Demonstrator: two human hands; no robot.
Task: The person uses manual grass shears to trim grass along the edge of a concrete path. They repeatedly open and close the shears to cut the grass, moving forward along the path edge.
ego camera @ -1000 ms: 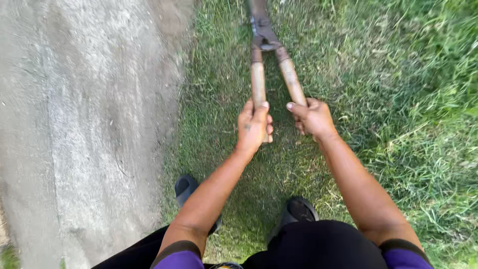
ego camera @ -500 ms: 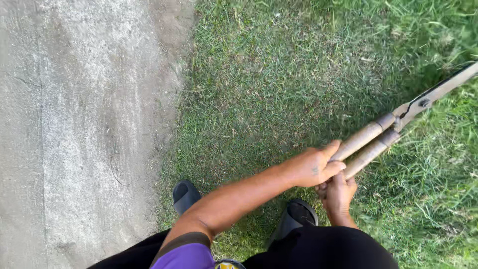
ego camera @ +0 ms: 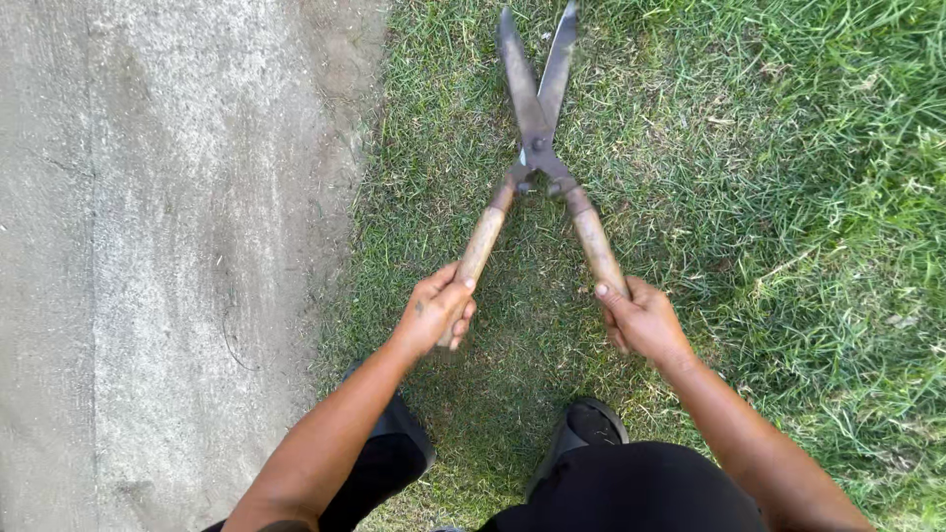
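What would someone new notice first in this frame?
The garden shears, held out over the grass with blades parted in a V. The left hand and right hand each grip a wooden handle. A bare concrete strip runs along the left.

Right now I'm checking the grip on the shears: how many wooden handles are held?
2: the left handle is in the left hand, the right handle in the right hand.
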